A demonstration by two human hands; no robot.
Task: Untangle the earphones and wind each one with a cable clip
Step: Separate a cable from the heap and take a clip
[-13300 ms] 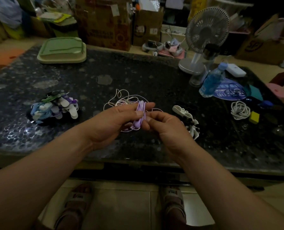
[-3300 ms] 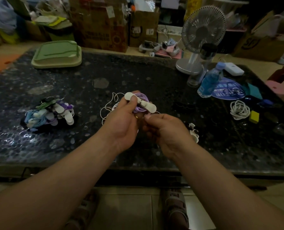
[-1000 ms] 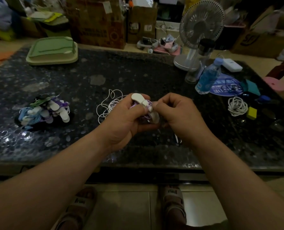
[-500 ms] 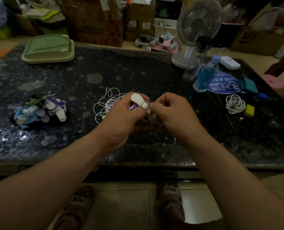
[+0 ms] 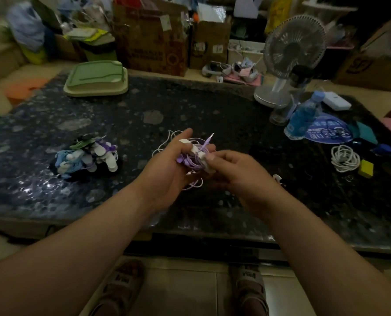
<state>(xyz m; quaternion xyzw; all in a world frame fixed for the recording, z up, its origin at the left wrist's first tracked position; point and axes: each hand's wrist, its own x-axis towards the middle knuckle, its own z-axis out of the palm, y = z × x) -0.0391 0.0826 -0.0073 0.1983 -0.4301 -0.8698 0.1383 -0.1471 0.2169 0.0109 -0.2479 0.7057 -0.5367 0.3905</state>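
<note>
Both hands are held above the near middle of the table (image 5: 212, 106), a dark, glossy, speckled stone slab. Left hand (image 5: 167, 169) is palm-up and cradles the purple earphones (image 5: 191, 163), thin rubbery cord wound in a loose round coil. Its lower fingers curl under the coil and its index finger sticks out straight toward the far side. The metal jack plug (image 5: 210, 136) pokes up and far from the coil.

The white cable clip (image 5: 198, 152), a smooth flat strap with rounded ends, is wrapped across the coil. Right hand (image 5: 237, 172) pinches the right end of the clip between thumb and curled fingers. Cannot tell if the clip is fastened.

Behind the left hand lies a tangle of white earphones (image 5: 163, 144), thin looping cord flat on the table. At left is a pile of wound earphones (image 5: 87, 156), blue, purple and green cords with white clips on them. Just right of the right wrist, small white clip pieces (image 5: 277, 177) are partly hidden.

Far left is a green rectangular plastic tray (image 5: 96, 78) stacked on a beige one. Far right are a round mesh desk fan (image 5: 292, 49) and a clear blue water bottle (image 5: 304, 117). At right are a coiled thick white cable (image 5: 345, 158) and a yellow block (image 5: 366, 168). Cardboard boxes (image 5: 153, 39) stand beyond the table. Sandalled feet (image 5: 249, 286) are on the tiled floor below.
</note>
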